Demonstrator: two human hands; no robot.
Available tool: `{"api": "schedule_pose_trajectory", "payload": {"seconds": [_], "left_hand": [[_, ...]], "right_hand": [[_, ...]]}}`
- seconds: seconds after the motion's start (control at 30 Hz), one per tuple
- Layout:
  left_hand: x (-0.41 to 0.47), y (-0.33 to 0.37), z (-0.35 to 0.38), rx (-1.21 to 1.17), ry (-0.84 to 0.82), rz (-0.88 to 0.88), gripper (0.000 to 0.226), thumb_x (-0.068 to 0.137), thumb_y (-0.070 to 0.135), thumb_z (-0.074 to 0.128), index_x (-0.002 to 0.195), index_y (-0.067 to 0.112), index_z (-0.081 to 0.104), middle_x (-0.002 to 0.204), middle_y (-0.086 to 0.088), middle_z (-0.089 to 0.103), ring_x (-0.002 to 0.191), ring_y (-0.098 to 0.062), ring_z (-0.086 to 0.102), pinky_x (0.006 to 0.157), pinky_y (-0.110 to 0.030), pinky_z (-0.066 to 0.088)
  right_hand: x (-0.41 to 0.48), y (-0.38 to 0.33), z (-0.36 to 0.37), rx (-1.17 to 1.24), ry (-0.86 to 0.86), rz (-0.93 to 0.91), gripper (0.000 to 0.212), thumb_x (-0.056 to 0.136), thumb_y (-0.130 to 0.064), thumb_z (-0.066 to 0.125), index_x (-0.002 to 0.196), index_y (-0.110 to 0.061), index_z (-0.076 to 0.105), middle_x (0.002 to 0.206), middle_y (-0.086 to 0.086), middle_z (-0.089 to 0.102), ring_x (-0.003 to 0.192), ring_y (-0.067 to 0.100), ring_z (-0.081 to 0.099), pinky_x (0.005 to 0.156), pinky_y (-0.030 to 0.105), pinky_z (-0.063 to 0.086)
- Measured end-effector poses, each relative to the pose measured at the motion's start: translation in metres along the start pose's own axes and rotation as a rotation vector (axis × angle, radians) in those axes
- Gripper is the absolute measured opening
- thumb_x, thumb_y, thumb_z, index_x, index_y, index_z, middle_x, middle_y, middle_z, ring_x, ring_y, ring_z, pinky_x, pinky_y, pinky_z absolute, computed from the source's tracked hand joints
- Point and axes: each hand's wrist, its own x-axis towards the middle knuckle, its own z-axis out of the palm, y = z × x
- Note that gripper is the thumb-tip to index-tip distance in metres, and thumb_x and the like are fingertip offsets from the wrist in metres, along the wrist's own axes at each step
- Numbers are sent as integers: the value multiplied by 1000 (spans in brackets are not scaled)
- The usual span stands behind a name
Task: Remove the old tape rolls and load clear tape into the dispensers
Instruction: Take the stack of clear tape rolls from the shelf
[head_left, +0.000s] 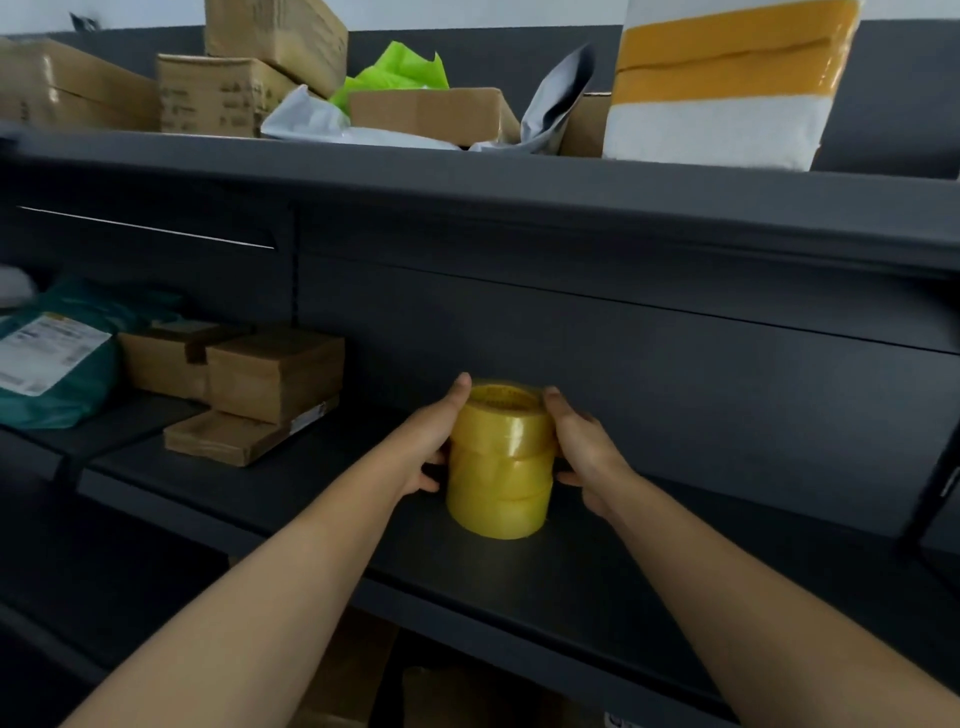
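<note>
A stack of three yellowish clear tape rolls (501, 467) stands upright on a dark shelf (519, 582) in the middle of the head view. My left hand (434, 441) wraps the stack's left side, thumb up near the top roll. My right hand (582, 447) presses against the right side, fingers curled around the upper rolls. Both hands grip the stack together. No tape dispenser is in view.
Brown cardboard boxes (270, 384) and a green mailer bag (57, 358) lie on the shelf to the left. The upper shelf (467, 166) carries more boxes, grey mailers, green paper and a white sack with yellow tape (727, 88). Boxes show below the shelf.
</note>
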Motion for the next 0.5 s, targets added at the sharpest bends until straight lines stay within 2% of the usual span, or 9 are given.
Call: {"api": "schedule_pose_trajectory", "payload": {"seconds": [0.1, 0.2, 0.3, 0.37, 0.5], "left_hand": [[-2, -1, 2, -92, -41, -71, 84, 82, 77, 35, 150, 28, 24, 154, -14, 30, 138, -38, 31, 106, -62, 30], [-7, -1, 4, -141, -52, -76, 75, 88, 70, 38, 148, 26, 28, 152, -17, 32, 136, -41, 33, 103, -63, 32], [-13, -1, 8, -161, -54, 14, 66, 92, 61, 40, 147, 26, 29, 151, -13, 34, 136, -38, 33, 103, -60, 32], [-16, -5, 11, -190, -59, 102, 54, 96, 52, 40, 143, 26, 35, 148, -9, 39, 133, -30, 38, 106, -55, 32], [-21, -19, 16, -217, -136, 315, 23, 99, 33, 42, 118, 28, 52, 132, 1, 54, 121, -13, 48, 114, -45, 29]], "right_hand": [[0, -2, 0, 36, -118, 177, 75, 92, -70, 30, 151, -24, 28, 152, 11, 37, 137, 32, 37, 109, 55, 29], [-3, -2, -2, 70, -178, 219, 66, 93, -67, 30, 142, -25, 40, 144, 15, 46, 129, 36, 45, 99, 59, 38], [-5, -1, -6, 125, -156, 156, 57, 95, -59, 30, 141, -25, 42, 140, 14, 49, 128, 36, 46, 99, 59, 38], [-9, 1, -7, 187, -130, 86, 51, 96, -50, 32, 138, -24, 45, 132, 9, 53, 125, 33, 48, 104, 56, 38], [-18, 12, -9, 300, -112, -56, 50, 87, -34, 43, 132, -15, 51, 129, 12, 59, 116, 25, 55, 103, 45, 42]]}}
